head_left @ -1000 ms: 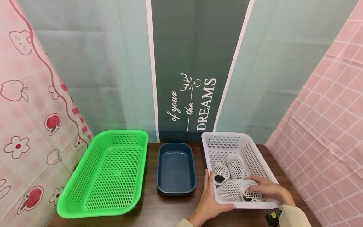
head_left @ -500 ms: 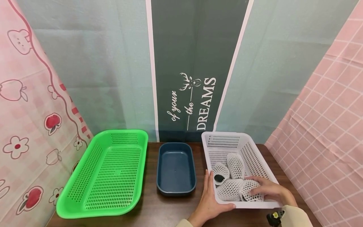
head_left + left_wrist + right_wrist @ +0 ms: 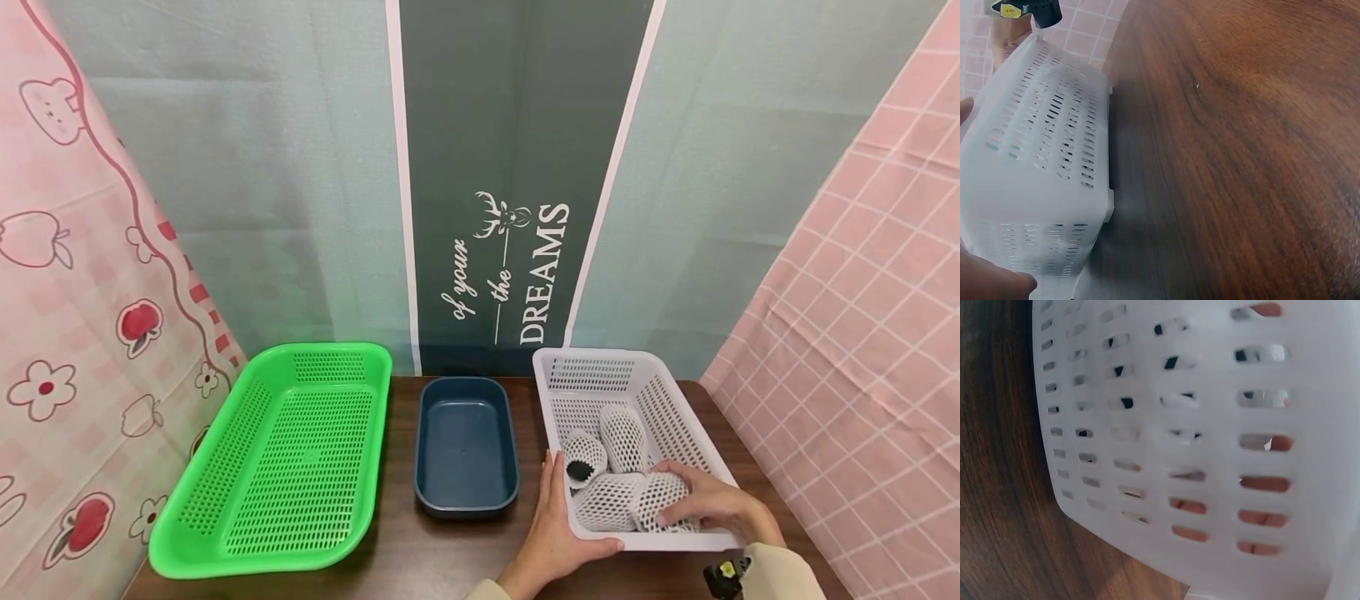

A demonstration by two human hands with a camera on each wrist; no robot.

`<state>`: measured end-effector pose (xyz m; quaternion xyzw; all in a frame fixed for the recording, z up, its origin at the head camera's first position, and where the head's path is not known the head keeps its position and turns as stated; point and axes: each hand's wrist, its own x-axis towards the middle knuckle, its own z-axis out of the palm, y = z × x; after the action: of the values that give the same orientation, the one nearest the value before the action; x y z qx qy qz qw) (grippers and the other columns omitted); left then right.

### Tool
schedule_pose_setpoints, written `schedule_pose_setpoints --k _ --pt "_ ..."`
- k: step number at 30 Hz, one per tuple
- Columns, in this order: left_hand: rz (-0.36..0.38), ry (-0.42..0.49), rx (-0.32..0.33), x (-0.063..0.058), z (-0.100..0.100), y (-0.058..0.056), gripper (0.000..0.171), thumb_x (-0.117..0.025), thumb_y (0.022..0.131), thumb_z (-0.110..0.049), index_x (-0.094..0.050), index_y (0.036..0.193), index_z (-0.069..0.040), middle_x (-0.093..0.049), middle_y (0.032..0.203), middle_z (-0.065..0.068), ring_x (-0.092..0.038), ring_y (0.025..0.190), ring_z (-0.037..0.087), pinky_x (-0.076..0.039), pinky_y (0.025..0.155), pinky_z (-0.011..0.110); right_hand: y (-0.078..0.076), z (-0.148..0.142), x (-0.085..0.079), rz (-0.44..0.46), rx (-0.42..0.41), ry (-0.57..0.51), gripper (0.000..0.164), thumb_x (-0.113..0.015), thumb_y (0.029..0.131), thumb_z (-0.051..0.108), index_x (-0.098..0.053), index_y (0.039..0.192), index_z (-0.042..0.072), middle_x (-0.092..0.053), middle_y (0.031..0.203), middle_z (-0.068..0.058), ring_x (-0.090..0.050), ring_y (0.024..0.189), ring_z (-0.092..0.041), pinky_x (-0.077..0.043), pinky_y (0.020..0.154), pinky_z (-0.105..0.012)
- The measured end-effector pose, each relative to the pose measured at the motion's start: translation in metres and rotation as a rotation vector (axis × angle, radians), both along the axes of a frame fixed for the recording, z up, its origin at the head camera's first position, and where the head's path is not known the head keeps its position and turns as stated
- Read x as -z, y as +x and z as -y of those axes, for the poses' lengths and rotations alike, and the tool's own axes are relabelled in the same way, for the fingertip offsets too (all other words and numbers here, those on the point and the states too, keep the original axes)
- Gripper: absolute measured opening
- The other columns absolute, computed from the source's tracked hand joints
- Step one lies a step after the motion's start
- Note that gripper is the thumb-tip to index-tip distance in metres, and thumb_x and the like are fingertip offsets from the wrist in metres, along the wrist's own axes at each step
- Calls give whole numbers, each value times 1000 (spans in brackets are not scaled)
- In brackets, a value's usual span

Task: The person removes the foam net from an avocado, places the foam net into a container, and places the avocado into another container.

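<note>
A white perforated basket (image 3: pixel 551 417) at the right holds several oval items in white foam netting. One (image 3: pixel 581 458) shows a dark end; another (image 3: pixel 622 437) lies behind, and a third (image 3: pixel 607 504) sits near the front. My right hand (image 3: pixel 712 500) reaches over the front right, thumb and fingers round a foam-netted item (image 3: pixel 654 498). What is inside its netting is hidden. My left hand (image 3: pixel 555 533) rests spread round the front left corner, fingers along the left wall, thumb along the front. In the left wrist view, that thumb (image 3: pixel 997 279) lies against the basket wall.
A large green perforated basket (image 3: pixel 375 467) stands at the left of the dark wooden table (image 3: pixel 408 550). Between the baskets sits a small blue tray (image 3: pixel 465 467). A green curtain (image 3: pixel 300 208) hangs behind, with pink cloth (image 3: pixel 862 292) close on the right.
My right hand has turned the foam-netted item slightly; the dark patch at its near end has gone from sight. My left hand stays at the basket's corner.
</note>
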<state>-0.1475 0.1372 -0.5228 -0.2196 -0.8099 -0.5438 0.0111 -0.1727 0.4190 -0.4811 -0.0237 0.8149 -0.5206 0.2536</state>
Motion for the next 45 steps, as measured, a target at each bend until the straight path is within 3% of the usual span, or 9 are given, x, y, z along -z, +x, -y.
schedule_pose_setpoints --k 8,14,19,31,39,45 --pt "-5 12 3 -1 -1 0 119 -72 58 -59 -2 144 -15 -1 147 8 -13 130 26 -28 97 42 0 2 -3 -2 20 58 58 -74 69 10 -43 118 3 -49 94 -11 -51 78 -24 -45 60 -38" --pt "-95 25 -5 1 -1 0 120 -73 58 -58 -4 143 -8 4 147 10 -12 130 26 -29 97 40 2 3 -2 21 19 -42 56 -72 70 6 -41 116 -1 -53 92 -13 -55 78 -26 -47 64 -40" --pt "-114 22 -14 1 -1 0 120 -73 58 -58 -5 143 -7 4 147 9 -12 130 26 -29 97 39 4 3 -1 20 9 -103 55 -71 70 3 -41 116 -2 -54 93 -14 -56 80 -27 -48 67 -41" --pt "-65 4 -5 -1 0 0 119 -72 59 -59 -4 143 -10 7 147 5 -12 131 24 -29 97 39 7 4 -9 -26 34 -39 58 -70 72 7 -36 119 0 -52 92 -14 -56 79 -27 -48 63 -42" --pt "-100 16 -4 -2 0 0 119 -72 59 -58 1 143 -16 7 146 7 -13 130 27 -30 96 39 11 6 -17 -58 96 12 59 -71 73 11 -36 121 2 -48 93 -15 -54 76 -25 -48 58 -40" --pt "-132 4 -15 -4 0 0 119 -72 59 -59 0 143 -16 2 146 11 -13 130 29 -30 96 41 14 5 -16 -77 151 35 59 -71 73 13 -38 121 4 -45 101 -17 -50 83 -26 -46 65 -39"
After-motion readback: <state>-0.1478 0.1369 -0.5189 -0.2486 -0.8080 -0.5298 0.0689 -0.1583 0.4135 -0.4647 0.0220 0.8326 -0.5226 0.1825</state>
